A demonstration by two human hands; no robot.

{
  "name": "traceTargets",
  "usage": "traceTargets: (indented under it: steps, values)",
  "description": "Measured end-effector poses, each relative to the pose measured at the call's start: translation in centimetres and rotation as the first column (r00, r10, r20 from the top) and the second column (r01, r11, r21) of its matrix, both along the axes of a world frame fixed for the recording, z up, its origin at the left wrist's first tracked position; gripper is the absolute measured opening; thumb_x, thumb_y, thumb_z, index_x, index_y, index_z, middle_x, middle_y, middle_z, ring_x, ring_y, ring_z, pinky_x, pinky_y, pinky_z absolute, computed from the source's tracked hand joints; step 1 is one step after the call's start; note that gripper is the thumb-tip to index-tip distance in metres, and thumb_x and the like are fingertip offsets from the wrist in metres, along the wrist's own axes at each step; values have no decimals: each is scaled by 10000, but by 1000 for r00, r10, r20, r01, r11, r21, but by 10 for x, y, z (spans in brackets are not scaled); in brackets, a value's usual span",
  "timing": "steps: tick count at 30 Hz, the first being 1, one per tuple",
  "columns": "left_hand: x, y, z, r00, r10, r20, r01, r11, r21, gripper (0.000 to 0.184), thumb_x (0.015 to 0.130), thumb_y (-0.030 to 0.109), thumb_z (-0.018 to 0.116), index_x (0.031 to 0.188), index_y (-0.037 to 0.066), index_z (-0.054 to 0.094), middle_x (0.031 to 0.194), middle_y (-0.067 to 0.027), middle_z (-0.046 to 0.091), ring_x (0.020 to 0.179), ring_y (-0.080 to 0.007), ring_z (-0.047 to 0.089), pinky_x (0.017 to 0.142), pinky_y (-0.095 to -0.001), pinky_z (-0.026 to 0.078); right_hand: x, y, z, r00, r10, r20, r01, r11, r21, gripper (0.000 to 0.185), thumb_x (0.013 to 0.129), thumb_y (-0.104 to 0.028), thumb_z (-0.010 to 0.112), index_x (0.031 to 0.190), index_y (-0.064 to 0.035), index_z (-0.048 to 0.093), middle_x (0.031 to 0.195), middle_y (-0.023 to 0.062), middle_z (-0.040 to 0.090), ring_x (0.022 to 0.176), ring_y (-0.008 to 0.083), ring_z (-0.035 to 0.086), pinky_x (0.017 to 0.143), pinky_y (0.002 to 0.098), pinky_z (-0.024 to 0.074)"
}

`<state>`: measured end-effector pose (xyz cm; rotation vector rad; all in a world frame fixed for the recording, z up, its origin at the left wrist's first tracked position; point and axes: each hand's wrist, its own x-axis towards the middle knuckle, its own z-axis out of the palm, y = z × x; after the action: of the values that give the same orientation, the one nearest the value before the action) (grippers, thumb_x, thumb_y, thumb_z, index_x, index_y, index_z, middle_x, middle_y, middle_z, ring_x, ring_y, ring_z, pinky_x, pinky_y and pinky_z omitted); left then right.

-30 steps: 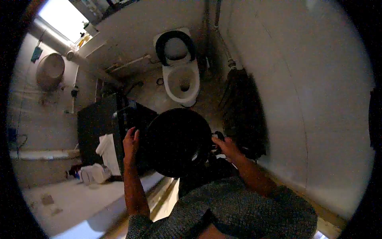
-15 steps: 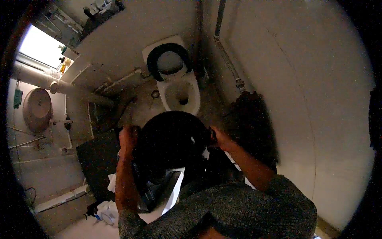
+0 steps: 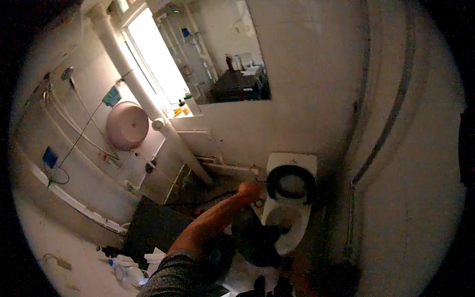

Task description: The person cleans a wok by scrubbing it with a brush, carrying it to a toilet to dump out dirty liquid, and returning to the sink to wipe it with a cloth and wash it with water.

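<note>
My left hand (image 3: 250, 190) is stretched forward, left of the white toilet (image 3: 287, 222) and close to the wall pipe. Its fingers are too dark and small to make out. Just below it is a large black rounded object (image 3: 252, 240), perhaps a bucket or tub, in front of the toilet bowl; its details are lost in shadow. A dim forearm at the lower right leads to my right hand (image 3: 284, 263), near that object's lower right side. Darkness hides the right fingers and whatever they touch. The toilet's dark seat (image 3: 316, 185) is raised.
A pink basin (image 3: 127, 126) hangs on the left wall beside a thick white pipe (image 3: 173, 141). A mirror (image 3: 222, 49) and bright window (image 3: 153, 54) are above. A dark flat-topped box (image 3: 153, 225) stands left, with white items (image 3: 131, 272) nearby.
The view has swung up and left. Both hands were at the sides of the black object; now my left arm reaches forward beside the toilet, and the object appears tilted and nearer the bowl.
</note>
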<state>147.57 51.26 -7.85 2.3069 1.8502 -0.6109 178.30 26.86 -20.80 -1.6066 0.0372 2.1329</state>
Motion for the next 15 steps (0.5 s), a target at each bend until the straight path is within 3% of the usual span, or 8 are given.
traceTargets:
  steps: [4,10,15]
  values:
    - [76,36,21,985,119,128,-118,993,-15,279,897,216,635,1121,63,698,1047,-130,704,894,-301,693,711,-441,564,2,20,-14,994,76,73,-80,996,46,369,921,-391,576,1112,-78,619,983,85,657,870,282,626,767,454,542]
    - [147,55,63,926,187,329,-152,980,-128,269,900,216,629,1107,60,703,1054,-128,705,917,-302,692,728,-439,565,-5,23,-6,970,160,182,-181,978,103,378,908,-377,596,1132,-73,611,994,87,656,874,281,627,767,450,538]
    - [181,48,87,903,222,369,-168,970,-175,262,903,215,625,1095,58,708,1060,-127,706,936,-303,690,742,-438,565,-7,10,-1,952,194,236,-230,964,136,389,897,-364,613,1149,-68,605,1004,88,655,877,280,627,767,447,535]
